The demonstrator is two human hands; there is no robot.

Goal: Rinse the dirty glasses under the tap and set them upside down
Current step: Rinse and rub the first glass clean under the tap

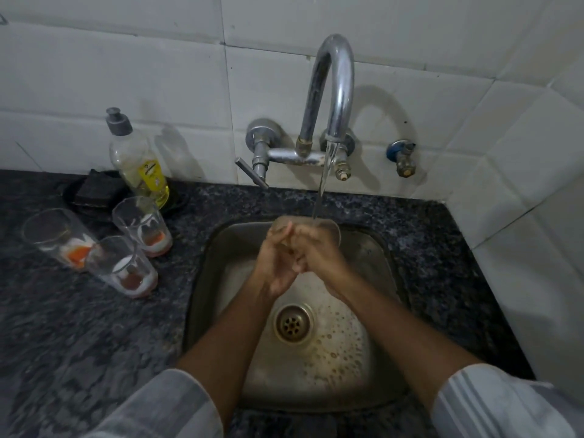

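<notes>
Holding a clear glass (308, 227) over the steel sink (202, 289) at the centre of the frame, both hands have their fingers curled round it: the left hand (275, 263) on its left side, the right hand (316, 254) on its right. Water (320, 191) falls from the curved chrome tap (335, 86) onto the glass's far rim. At the left of the frame three dirty glasses stand upright on the dark speckled desk (79, 327), each with orange-red residue at the bottom: one at far left (60, 238), one nearer the sink (142, 226), one in front (123, 267). Behind them stand a dish soap bottle (136, 159) and a dark scrub pad (98, 188). A drain (294, 324) lies in the wet sink floor.
</notes>
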